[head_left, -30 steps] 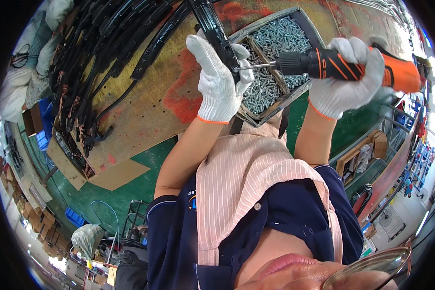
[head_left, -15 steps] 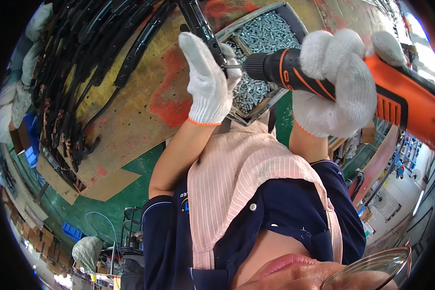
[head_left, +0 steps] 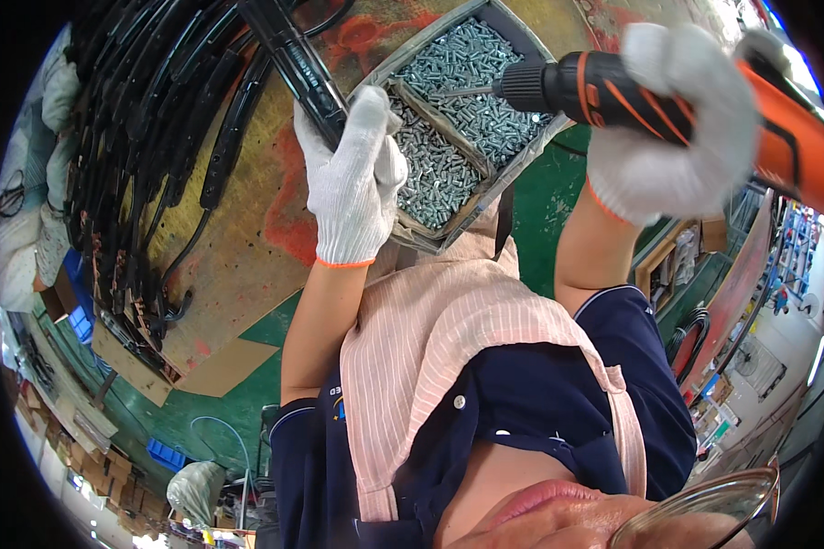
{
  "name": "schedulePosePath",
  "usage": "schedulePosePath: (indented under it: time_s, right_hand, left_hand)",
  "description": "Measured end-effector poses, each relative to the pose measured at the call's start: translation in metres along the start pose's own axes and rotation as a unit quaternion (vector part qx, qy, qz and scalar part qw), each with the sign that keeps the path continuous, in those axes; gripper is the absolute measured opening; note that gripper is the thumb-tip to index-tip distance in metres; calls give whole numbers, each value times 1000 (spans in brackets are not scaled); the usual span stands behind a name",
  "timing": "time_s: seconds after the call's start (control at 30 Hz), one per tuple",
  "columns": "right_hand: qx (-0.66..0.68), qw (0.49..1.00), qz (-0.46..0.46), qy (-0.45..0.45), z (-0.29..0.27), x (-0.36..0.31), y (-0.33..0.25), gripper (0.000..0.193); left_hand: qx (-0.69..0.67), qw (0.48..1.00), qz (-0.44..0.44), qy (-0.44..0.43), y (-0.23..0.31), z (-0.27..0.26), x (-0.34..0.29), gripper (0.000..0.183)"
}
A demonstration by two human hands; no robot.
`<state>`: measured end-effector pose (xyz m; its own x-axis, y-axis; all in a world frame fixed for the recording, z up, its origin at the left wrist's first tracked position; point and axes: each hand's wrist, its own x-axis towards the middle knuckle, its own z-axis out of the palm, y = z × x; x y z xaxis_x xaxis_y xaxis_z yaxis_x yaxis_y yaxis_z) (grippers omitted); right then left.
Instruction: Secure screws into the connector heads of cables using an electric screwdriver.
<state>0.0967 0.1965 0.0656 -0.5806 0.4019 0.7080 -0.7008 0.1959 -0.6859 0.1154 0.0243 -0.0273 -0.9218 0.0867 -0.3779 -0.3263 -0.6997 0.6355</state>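
Gloved in white knit, my left hand (head_left: 352,188) is closed around the lower end of a long, glossy black plastic part (head_left: 298,73). That part slants up and away to the left, its far end cut off by the picture's edge. My right hand (head_left: 673,137), in the same kind of glove, wraps the body of an orange and black power screwdriver (head_left: 563,91). The tool's thin metal bit (head_left: 467,91) points left, over a grey box (head_left: 421,235) of small silver screws (head_left: 471,57). A divider splits the box into two compartments. Bit and black part are apart.
Many similar black parts with cords (head_left: 169,110) lie heaped on the left of the worn, red-stained workbench (head_left: 220,311). Cardboard (head_left: 229,371) sticks out at its near edge, above a green floor (head_left: 183,412). Shelving with blue items (head_left: 792,256) stands far right.
The bit has come away from the black part. My left hand has moved left and down with the part and turned, fingers now wrapped round it. The screwdriver has moved up and right.
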Motion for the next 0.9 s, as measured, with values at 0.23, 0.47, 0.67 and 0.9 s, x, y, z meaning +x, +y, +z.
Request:
schedulePosePath:
  time_s: [0.23, 0.47, 0.67, 0.9]
  right_hand:
    - [178, 972, 156, 12, -45, -35, 46, 5]
    - [122, 972, 177, 90, -30, -37, 46, 5]
    - [190, 967, 166, 41, -46, -19, 40, 19]
    - [315, 917, 221, 108, -40, 12, 27, 17]
  left_hand:
    - [80, 996, 18, 43, 1, 2, -1, 47]
    - [76, 997, 22, 27, 0, 2, 1, 43]
    - [61, 998, 21, 16, -1, 2, 4, 52]
    - [124, 989, 11, 79, -1, 8, 1, 60]
